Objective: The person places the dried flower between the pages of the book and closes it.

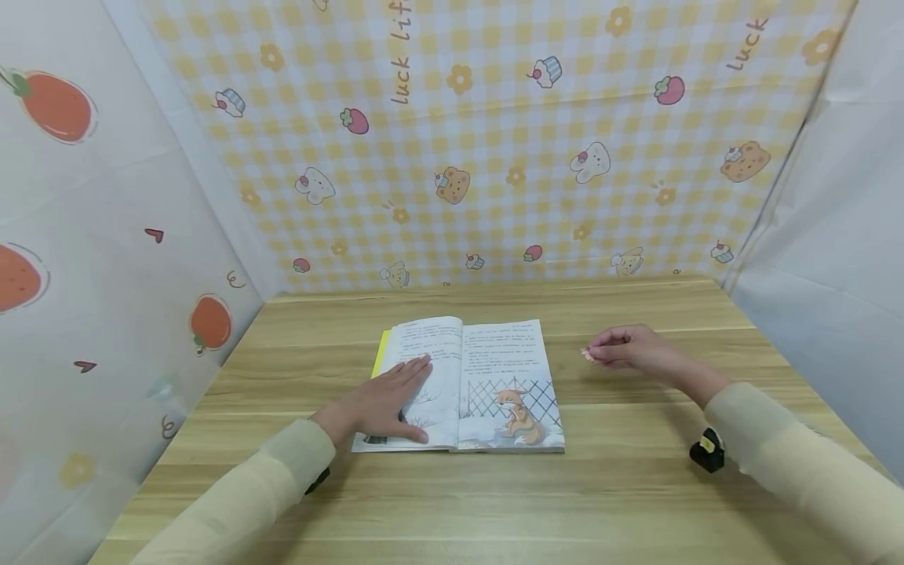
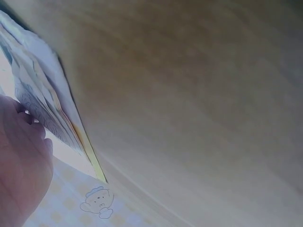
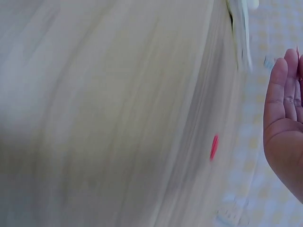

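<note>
**R hand pinching tiny pink piece, L hand flat on open book**

R hand's (image 1: 632, 349) thumb + index tips are meeting round the pink piece (image 1: 587, 355), no real gap; exact shape's staying unclear. It's sitting right of the book (image 1: 503, 353), apart from it; can't tell if it's touching the table (image 1: 494, 502).

L hand's (image 1: 381, 402) fingers are lying straight, thumb spread, resting on the left page (image 1: 439, 408), gripping nothing.

Handling: the piece is looking v. light, poss. fragile; material's not showing, so I'm favouring an edge pinch w/ min. squeeze. Book's lying open on the table, mid wt. I'm guessing: stiffish as a block, single pp. thin, floppy, easy to crease, maybe slick. Left page is bowing up nr the spine, so a flat palm is suiting it. For lifting I'm picking both outer edges; for one pg., its outer corner.

Yellow edge (image 1: 382, 351) is poking out left; patterned cloth (image 1: 494, 118) is hanging behind.
</note>
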A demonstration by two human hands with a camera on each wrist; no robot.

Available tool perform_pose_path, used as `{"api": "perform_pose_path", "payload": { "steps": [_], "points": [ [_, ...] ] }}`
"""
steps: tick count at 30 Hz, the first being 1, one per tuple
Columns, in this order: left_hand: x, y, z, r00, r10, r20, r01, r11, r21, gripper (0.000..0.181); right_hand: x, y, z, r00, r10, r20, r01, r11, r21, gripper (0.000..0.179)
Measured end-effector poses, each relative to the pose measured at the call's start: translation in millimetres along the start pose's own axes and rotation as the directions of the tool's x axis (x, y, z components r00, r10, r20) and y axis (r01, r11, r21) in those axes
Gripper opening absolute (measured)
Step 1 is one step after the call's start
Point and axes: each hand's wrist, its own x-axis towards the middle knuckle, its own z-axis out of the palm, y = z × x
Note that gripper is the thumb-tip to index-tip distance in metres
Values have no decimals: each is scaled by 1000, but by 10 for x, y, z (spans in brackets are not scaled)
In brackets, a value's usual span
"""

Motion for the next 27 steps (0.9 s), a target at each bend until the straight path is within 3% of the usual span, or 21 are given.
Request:
{"api": "perform_pose_path", "payload": {
  "steps": [15, 27],
  "points": [
    [5, -14, 24, 1000, 4, -18, -4, 1000, 8, 118, 443, -233, 756, 997, 12, 80, -9, 999, -33, 26],
    [8, -10, 31, 1000, 1, -26, -1, 1000, -1, 118, 723, -308, 1221, 987, 8, 162, 11, 993, -120, 22]
  ]
}}
